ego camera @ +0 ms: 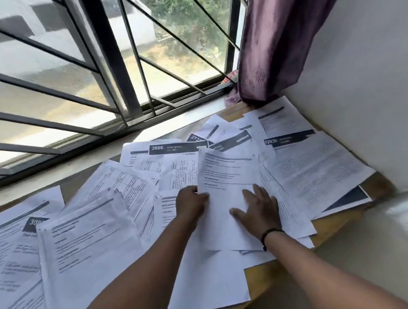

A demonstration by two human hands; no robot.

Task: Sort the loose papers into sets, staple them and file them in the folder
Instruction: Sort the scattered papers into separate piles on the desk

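Left hand (192,201) pinches a sheet (228,189) by its edge. Right hand (258,209) lies flat on it, fingers spread. Loose papers (86,240) cover the desk (334,226) toward 9 o'clock.

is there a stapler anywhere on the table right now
No, only loose papers cover the wooden table, with the left hand and right hand on them.

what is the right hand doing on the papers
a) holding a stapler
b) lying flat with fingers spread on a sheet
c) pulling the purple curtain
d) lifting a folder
b: the right hand lies flat on a white sheet, fingers spread, while the left hand pinches that sheet's edge.
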